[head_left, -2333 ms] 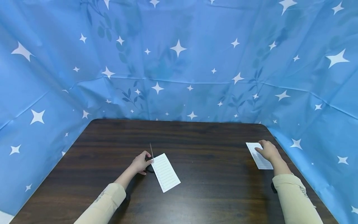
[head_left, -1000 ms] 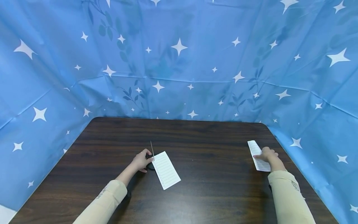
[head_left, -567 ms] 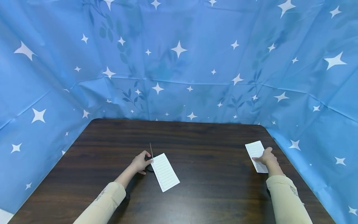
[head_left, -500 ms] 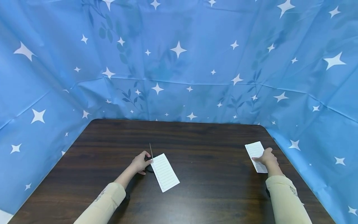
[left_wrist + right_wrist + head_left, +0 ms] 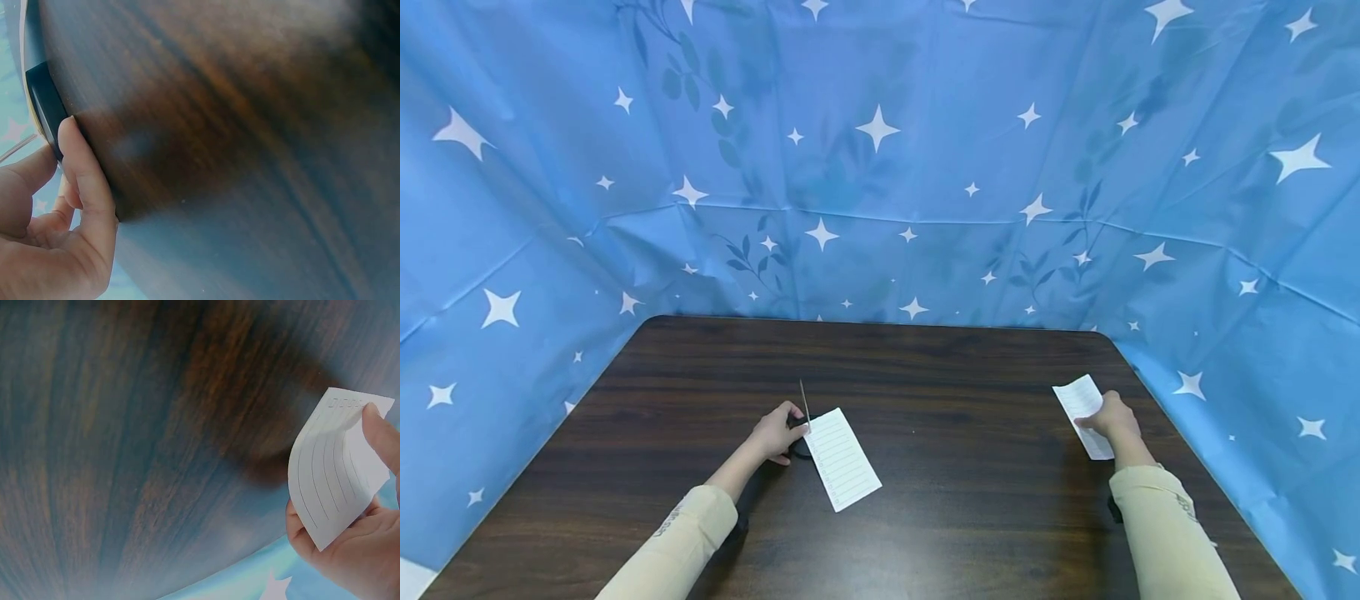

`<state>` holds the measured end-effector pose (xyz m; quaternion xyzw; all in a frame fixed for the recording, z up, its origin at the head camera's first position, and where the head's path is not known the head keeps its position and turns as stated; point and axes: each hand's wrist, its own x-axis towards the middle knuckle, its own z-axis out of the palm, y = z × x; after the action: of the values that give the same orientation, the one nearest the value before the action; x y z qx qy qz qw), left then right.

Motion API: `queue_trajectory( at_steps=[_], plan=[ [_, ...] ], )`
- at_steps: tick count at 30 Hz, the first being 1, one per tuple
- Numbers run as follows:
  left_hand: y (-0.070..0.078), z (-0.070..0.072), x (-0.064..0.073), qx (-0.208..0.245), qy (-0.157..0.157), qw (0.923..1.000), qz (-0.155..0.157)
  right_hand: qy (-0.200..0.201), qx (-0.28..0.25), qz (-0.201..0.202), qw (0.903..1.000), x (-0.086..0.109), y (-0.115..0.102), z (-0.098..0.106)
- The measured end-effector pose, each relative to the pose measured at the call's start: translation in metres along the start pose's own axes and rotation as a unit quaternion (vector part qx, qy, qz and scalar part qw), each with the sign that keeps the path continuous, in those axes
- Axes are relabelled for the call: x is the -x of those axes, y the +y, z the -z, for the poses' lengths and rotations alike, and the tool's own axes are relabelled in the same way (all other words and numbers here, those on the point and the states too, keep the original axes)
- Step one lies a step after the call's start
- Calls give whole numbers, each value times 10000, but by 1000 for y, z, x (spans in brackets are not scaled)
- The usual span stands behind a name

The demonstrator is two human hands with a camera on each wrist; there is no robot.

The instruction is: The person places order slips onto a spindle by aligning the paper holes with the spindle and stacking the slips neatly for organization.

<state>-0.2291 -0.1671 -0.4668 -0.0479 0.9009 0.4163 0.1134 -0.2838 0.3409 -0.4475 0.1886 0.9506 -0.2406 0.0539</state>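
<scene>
My left hand pinches a black block-like thing between thumb and fingers; its kind is unclear. Beside it in the head view a white lined paper sheet slants toward the table's front. From the same spot rises a thin, light-coloured strip, seen nearly edge-on. Over on the right, my right hand grips a second lined sheet. The thumb lies on its face, fingers are curled behind, and the sheet bows into a curve in the right wrist view.
The dark wood-grain table runs under both hands, with rounded far corners. Behind it and at its sides hangs a blue curtain with white stars. A wide stretch of tabletop separates the hands.
My right hand has shifted its grip from over the sheet to its right side, thumb across it. That sheet has turned, bent and moved slightly left. The left hand has stayed nearly still.
</scene>
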Motion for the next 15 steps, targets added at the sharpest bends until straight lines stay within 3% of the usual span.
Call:
queue_trajectory(
  at_steps=[15],
  plan=[
    [0,2,0,43,46,10000,-17,138,-132,384,9991,-2,7,1]
  ],
)
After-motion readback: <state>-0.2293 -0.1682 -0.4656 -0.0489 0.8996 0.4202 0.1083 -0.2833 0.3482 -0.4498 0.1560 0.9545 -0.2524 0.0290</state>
